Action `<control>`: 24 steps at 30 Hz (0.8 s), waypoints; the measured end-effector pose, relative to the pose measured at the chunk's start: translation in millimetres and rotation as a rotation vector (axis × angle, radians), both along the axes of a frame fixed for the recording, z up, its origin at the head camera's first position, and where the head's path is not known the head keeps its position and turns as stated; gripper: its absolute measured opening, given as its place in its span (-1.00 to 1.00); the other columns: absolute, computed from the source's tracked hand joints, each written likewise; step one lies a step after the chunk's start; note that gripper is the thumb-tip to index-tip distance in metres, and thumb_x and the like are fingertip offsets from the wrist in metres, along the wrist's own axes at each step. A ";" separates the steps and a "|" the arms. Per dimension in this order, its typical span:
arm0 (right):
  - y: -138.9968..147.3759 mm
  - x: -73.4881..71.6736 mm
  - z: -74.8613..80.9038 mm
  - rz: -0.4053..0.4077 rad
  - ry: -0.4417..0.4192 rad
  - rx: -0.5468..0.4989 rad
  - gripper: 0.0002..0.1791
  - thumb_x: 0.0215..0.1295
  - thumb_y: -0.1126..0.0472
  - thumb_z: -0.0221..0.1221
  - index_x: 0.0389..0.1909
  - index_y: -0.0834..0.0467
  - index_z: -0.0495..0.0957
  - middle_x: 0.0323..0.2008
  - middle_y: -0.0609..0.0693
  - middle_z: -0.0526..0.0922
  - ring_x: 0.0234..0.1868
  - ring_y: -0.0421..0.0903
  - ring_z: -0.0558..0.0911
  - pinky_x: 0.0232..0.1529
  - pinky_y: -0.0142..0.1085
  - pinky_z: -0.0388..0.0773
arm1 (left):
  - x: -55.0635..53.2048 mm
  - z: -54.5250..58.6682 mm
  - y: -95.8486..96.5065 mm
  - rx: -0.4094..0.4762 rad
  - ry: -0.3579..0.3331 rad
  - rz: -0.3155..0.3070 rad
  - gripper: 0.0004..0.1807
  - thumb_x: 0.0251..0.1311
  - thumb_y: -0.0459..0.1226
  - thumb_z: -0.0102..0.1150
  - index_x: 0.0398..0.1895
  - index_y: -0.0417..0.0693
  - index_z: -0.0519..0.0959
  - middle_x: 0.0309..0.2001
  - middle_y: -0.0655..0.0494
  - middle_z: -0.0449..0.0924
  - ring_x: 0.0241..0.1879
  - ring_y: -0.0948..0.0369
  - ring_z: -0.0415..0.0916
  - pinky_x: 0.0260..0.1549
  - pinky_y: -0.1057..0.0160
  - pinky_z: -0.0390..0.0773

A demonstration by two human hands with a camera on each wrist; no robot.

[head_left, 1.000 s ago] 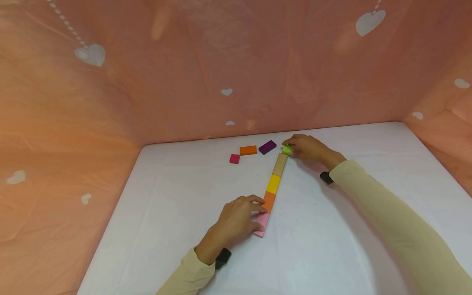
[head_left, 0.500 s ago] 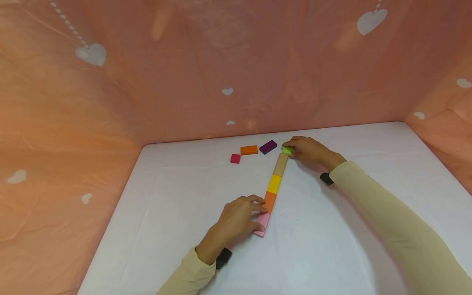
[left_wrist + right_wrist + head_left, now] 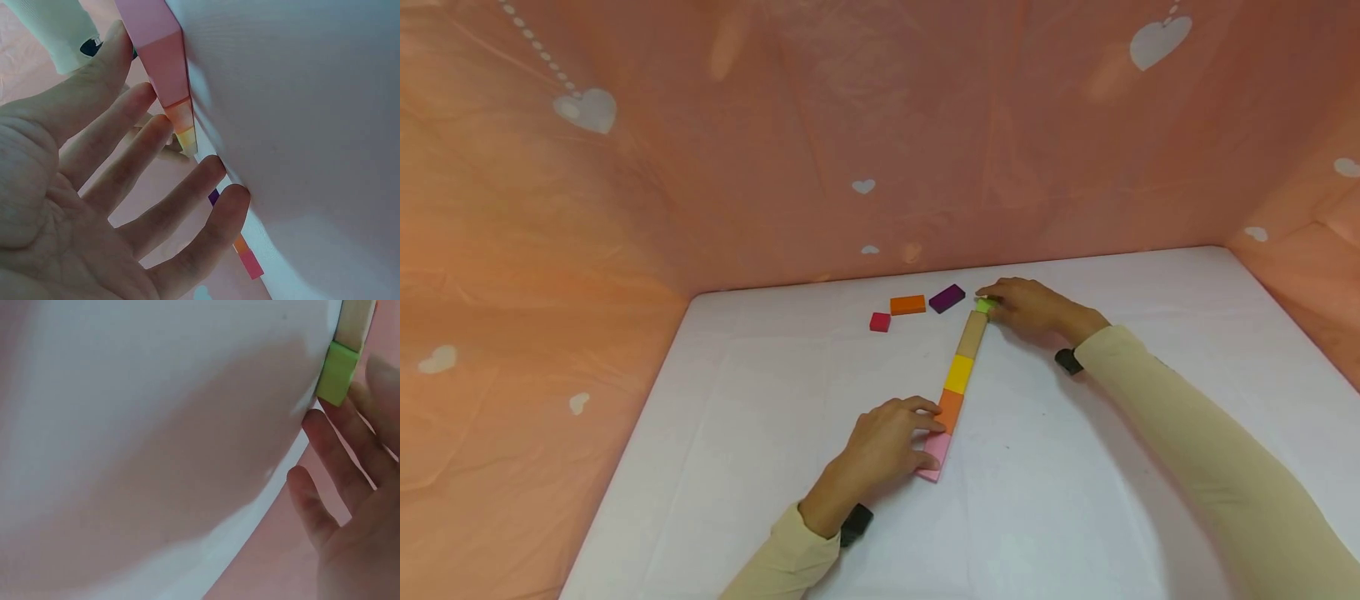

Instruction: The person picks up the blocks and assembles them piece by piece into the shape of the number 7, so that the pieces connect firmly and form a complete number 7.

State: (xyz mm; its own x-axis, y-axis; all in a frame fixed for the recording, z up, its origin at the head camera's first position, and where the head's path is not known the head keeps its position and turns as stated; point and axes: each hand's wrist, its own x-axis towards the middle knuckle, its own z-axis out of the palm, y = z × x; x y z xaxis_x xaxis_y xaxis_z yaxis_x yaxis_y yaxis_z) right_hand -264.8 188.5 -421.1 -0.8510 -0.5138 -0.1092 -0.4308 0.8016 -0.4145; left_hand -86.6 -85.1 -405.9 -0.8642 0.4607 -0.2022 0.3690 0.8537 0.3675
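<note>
A row of flat wooden blocks runs away from me across the white table: pink [image 3: 936, 450], orange [image 3: 950, 410], yellow [image 3: 958, 374], tan [image 3: 972, 334] and a small green block [image 3: 338, 373] at the far end. My left hand [image 3: 880, 442] lies along the near end, its thumb on the pink block and its loosely extended fingertips by the pink and orange sides. At the far end my right hand [image 3: 1033, 308] pinches the green block, which sits against the tan one. Its ring and little fingers are spread off the block in the right wrist view.
Left of the row's far end lie a purple block [image 3: 947, 298], another orange block [image 3: 907, 305] and a small red block [image 3: 880, 322]. A pink-orange cloth wall [image 3: 880, 150] with hearts rises behind the table's back edge.
My right hand has lowered the green block and brought it up against the tan block's far end. The left hand has stayed in place.
</note>
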 end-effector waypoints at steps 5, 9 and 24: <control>0.0 -1.8 -0.9 0.015 0.016 -0.027 -0.59 0.47 0.19 0.11 0.28 0.15 0.51 0.17 0.14 0.60 0.21 0.12 0.53 0.34 0.09 0.40 | 0.3 -0.9 -0.1 0.011 -0.004 -0.003 -0.50 0.00 -0.04 0.51 0.09 0.28 0.69 0.24 0.29 0.57 0.21 0.15 0.49 -0.03 0.01 0.60; -1.2 -1.2 0.5 0.000 0.005 -0.032 -0.59 0.47 0.17 0.12 0.28 0.12 0.51 0.16 0.13 0.61 0.19 0.10 0.54 0.33 0.08 0.42 | 0.4 -1.0 -0.4 0.011 0.000 -0.006 -0.51 0.00 -0.04 0.51 0.09 0.28 0.69 0.23 0.29 0.58 0.21 0.15 0.49 -0.04 0.01 0.60; -3.1 -2.5 -2.1 -0.031 -0.003 -0.039 -0.59 0.43 0.20 0.16 0.27 0.11 0.53 0.00 0.10 0.63 -0.01 0.02 0.54 0.23 0.02 0.49 | -0.4 -1.5 -1.4 0.009 0.021 -0.014 -0.51 0.00 -0.05 0.51 0.08 0.28 0.70 0.22 0.29 0.59 0.19 0.14 0.51 -0.08 0.05 0.61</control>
